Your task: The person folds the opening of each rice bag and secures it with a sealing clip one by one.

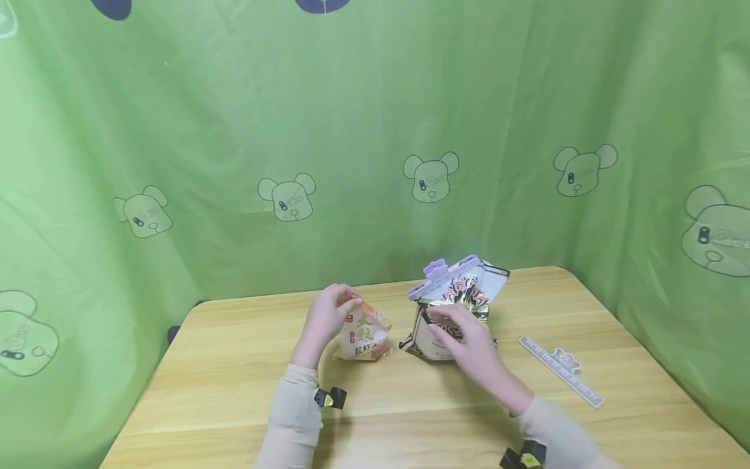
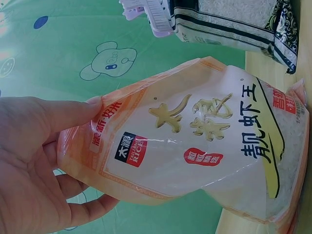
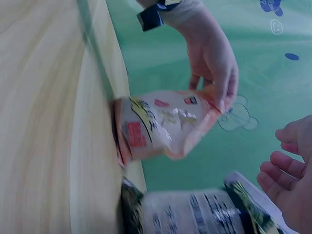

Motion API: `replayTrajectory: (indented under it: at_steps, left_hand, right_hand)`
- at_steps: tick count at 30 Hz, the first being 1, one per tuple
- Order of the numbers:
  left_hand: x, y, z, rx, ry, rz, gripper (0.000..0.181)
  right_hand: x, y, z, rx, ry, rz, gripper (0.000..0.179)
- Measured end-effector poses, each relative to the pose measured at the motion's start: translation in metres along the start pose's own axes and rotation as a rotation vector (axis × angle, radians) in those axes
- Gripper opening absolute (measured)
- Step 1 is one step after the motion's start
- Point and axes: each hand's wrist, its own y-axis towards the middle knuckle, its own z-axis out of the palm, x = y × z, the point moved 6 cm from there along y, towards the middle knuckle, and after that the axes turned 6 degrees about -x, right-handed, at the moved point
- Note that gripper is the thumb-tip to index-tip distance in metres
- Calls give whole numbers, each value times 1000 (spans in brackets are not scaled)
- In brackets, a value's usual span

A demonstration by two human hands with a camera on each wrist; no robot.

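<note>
A small orange-and-white rice bag (image 1: 364,335) stands on the table with its top slanting up to my left hand (image 1: 328,319). In the left wrist view the thumb lies over the front of the bag's top corner, fingers behind it, pinching the bag. To its right stands a larger black-and-white rice bag (image 2: 234,24), its folded top held by a purple sealing clip (image 1: 443,277). My right hand (image 1: 469,342) is in front of this larger bag, holding nothing, with thumb and fingers apart and loosely bent in the right wrist view.
A pale ruler-like sealing clip (image 1: 559,370) lies on the right part of the wooden table (image 1: 234,384). A green curtain (image 1: 363,117) with bear-head prints hangs behind the table and along both sides.
</note>
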Motion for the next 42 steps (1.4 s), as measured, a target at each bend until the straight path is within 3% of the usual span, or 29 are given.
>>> replayTrajectory:
  at_steps: [6, 12, 22, 27, 31, 35, 42]
  left_hand:
    - [-1, 0, 0, 2, -2, -2, 11]
    - [1, 0, -1, 6, -3, -18, 12]
    - [1, 0, -1, -2, -4, -6, 12]
    - [1, 0, -1, 3, -11, -14, 12]
    - [2, 0, 0, 8, -19, -21, 12]
    - [3, -1, 0, 7, -24, -22, 12]
    - [2, 0, 1, 8, -28, -21, 13]
  right_hand:
    - [-16, -4, -31, -36, -18, 45, 33]
    - [-30, -11, -62, -84, -101, 100, 34]
    - [-74, -30, -105, -154, -234, 206, 29]
    - [-93, -36, -119, -165, -292, 195, 29]
    - [-109, -38, -128, -139, -348, 196, 29]
    - [-122, -40, -133, -77, -389, 253, 32]
    - [-148, -45, -138, 86, -357, 366, 43]
